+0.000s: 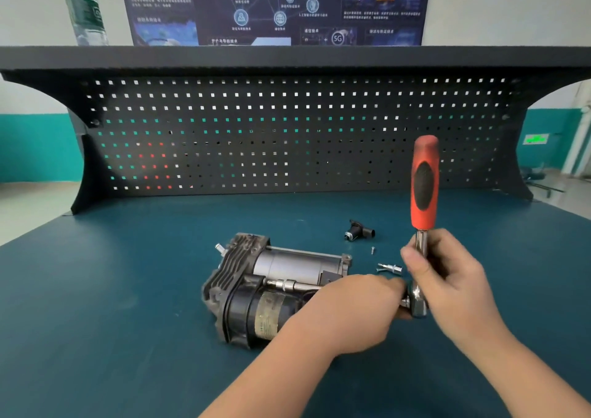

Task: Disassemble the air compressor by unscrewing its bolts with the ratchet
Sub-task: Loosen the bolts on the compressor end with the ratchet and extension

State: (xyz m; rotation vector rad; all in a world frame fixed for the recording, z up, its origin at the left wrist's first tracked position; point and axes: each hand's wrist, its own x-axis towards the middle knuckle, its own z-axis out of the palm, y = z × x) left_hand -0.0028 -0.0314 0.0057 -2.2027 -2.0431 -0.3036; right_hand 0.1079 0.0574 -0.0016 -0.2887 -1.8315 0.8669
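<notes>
Right hand (447,277) grips the ratchet (423,200) on its chrome shank just below the red handle, which stands near upright. Left hand (358,309) is curled round the extension bar (297,286) where it meets the ratchet head; the exact finger hold is hidden by the hand's back.

Extension runs left along the air compressor (271,289), its socket seated at a bolt by the finned head.

Step in hand, as I read it: loosening one of the long through-bolts. Next move calls for swinging the handle across while the left hand keeps the bar square on the bolt; a tilt could slip the socket off.

Compressor lies on its side on the bench (128,289), left of both hands, with the left hand over its right end. Loose screw (372,250), spare bit (390,268) and black fitting (359,231) sit just behind the hands.
</notes>
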